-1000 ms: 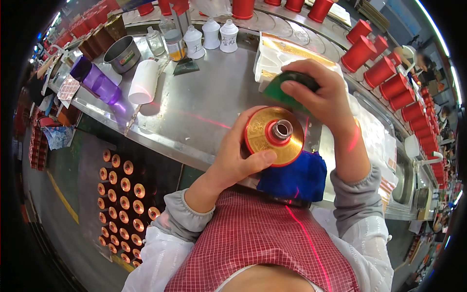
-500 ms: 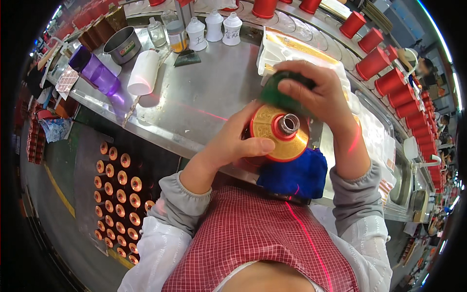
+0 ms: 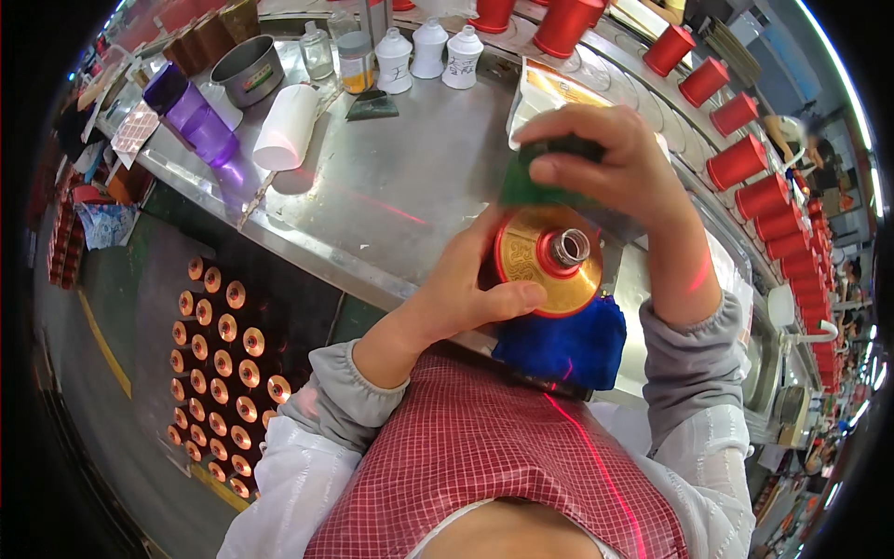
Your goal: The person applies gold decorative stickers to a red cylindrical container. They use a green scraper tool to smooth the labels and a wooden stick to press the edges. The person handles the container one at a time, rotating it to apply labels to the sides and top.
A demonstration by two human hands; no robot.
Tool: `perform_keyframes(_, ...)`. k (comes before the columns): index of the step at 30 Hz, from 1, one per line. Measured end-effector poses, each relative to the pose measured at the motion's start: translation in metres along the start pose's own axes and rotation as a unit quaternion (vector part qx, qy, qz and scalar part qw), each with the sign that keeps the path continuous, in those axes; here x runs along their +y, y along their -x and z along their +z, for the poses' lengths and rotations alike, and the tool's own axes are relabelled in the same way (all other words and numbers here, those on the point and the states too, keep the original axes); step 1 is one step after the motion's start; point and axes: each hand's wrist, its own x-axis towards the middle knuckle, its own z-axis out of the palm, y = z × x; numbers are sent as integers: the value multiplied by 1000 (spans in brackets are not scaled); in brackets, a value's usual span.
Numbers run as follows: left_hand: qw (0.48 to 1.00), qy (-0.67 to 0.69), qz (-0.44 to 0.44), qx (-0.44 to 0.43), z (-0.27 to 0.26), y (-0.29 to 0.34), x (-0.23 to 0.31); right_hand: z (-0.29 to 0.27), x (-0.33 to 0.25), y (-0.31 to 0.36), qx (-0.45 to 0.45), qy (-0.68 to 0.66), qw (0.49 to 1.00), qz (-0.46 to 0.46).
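Note:
My left hand (image 3: 456, 296) is wrapped round a red bottle (image 3: 526, 270) with a gold embossed shoulder, its thumb lying on the gold. The bottle's bare glass neck, uncapped, points toward me. Behind the bottle, my right hand (image 3: 605, 163) grips a green pad (image 3: 531, 182), blurred and partly covered by the fingers. The pad is at the far side of the bottle; whether the two touch is hard to tell. Just below the bottle, a bunched dark blue cloth (image 3: 568, 347) lies at the near edge of the metal table (image 3: 410, 177).
Red bottles (image 3: 736, 160) line a conveyor curving behind and to the right. A white plastic-covered tray (image 3: 545, 88) lies beyond my right hand. At the left are white flasks (image 3: 429, 51), a paper roll (image 3: 286, 128), a purple bottle (image 3: 196, 121) and a metal pot (image 3: 248, 71). Gold-topped bottles (image 3: 223, 363) stand low down left.
The bottle has shifted slightly right and nearer me, its neck turned a little further right. The green pad stays behind it in my right hand. Red bottles along the conveyor have changed position.

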Motion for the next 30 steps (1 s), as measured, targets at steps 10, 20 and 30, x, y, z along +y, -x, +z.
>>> perform_keyframes(10,1000,3,12,3,-1,0,-3,12,-1,-16,-41,67,997,11)
perform_keyframes(20,999,21,-23,-15,-5,-3,-5,19,-8,31,119,-60,982,130)
perform_keyframes(30,999,17,-10,-34,-7,-3,-6,26,-17,79,352,119,904,213)
